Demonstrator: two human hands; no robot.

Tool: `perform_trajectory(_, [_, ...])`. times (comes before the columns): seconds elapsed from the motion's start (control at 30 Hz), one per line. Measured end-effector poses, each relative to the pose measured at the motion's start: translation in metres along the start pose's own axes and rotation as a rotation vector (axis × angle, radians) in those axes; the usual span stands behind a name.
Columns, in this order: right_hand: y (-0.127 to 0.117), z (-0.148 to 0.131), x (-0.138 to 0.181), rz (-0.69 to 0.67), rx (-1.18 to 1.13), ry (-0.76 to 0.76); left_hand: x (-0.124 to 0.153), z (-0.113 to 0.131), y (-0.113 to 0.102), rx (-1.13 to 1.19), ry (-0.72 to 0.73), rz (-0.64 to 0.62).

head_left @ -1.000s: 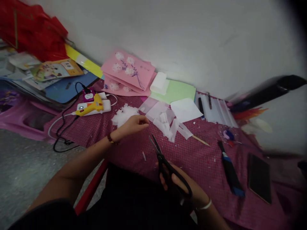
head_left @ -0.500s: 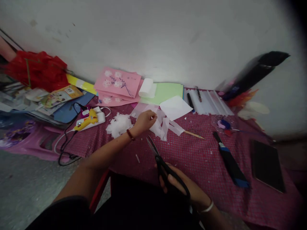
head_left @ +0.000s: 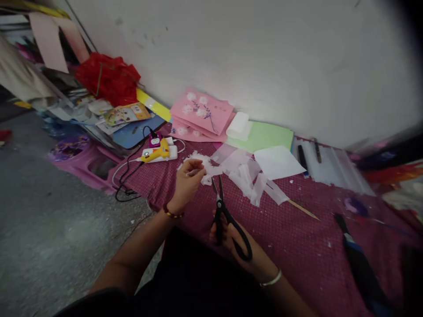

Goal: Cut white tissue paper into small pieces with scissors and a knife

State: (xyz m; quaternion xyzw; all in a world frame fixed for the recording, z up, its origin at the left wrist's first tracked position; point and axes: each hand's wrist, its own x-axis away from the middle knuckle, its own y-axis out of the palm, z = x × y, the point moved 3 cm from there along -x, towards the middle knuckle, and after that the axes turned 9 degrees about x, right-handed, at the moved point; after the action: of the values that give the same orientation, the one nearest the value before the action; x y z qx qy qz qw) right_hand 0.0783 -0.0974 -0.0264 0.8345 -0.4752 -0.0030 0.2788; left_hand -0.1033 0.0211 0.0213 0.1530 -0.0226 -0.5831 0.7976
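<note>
In the head view, the right hand (head_left: 228, 240) held the scissors (head_left: 219, 204), blades a bit apart, by the table's (head_left: 294, 237) near edge. They looked stiff; the loops seemed safest to hold. The left hand's (head_left: 187, 187) fingers curled beside light, soft paper scraps (head_left: 211, 170), maybe pinching one; I couldn't tell.

Counter (head_left: 280, 237): cloth-covered, matt. Scissors (head_left: 226, 215): smooth metal blades (head_left: 221, 187), plastic handles (head_left: 243, 240). Glue gun (head_left: 158, 153) near counter's left edge: smooth plastic. Pink cards (head_left: 222, 110), back edge: matt paper. White scraps (head_left: 214, 170): rough, papery. Pointed stick (head_left: 304, 210): bare wood.
</note>
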Motion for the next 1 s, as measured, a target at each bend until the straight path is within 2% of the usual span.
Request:
perform_trajectory(0.17, [0.014,0.0,-0.013,-0.04,0.135,-0.015,0.012,0.004,-0.022,-0.132,0.137,0.166])
perform_trajectory(0.4, [0.027,-0.007,-0.025,-0.073,0.326,0.001,0.003,0.005,-0.044,-0.222,0.26,0.29])
perform_trajectory(0.5, [0.035,-0.014,-0.037,0.01,0.356,0.011,0.003,0.005,-0.046,-0.266,0.292,0.284])
perform_trajectory(0.63, [0.043,-0.018,-0.053,0.131,0.278,0.033,0.007,0.005,-0.046,-0.33,0.339,0.254])
perform_trajectory(0.83, [0.044,-0.021,-0.063,0.204,0.257,0.028,0.009,0.003,-0.048,-0.334,0.295,0.261])
perform_trajectory(1.0, [0.041,-0.024,-0.064,0.213,0.313,0.0,0.007,0.0,-0.048,-0.216,0.192,0.262])
